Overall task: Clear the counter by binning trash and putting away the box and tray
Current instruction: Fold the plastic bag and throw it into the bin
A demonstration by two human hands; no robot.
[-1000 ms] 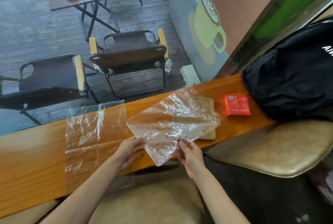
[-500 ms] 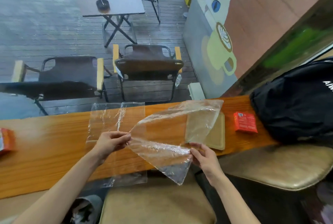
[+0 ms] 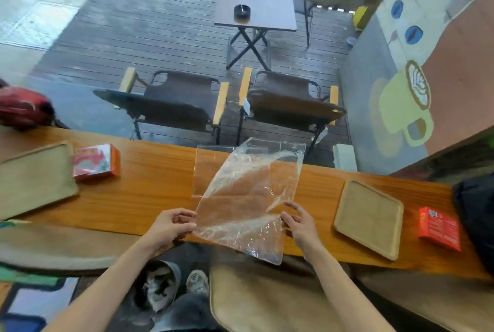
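I hold a clear plastic bag (image 3: 251, 195) above the wooden counter (image 3: 155, 184). My left hand (image 3: 171, 224) pinches its lower left edge. My right hand (image 3: 300, 224) grips its lower right edge with fingers partly spread. A second clear sheet (image 3: 205, 160) lies flat on the counter under it. To the right rests a beige tray (image 3: 370, 218), and beyond it a red box (image 3: 438, 227). At the far left lie another beige tray (image 3: 32, 179) and another red box (image 3: 96, 162).
A small bin (image 3: 160, 286) with crumpled trash stands on the floor under the counter, next to my shoe. A tan cushioned stool (image 3: 267, 302) is in front of me. A black bag (image 3: 475, 219) sits at the counter's right end, a red bag (image 3: 24, 108) at the left.
The view swung left and up, bringing in the left tray and box. The bag left the right tray and now hangs spread flat between both hands, over the other sheet.
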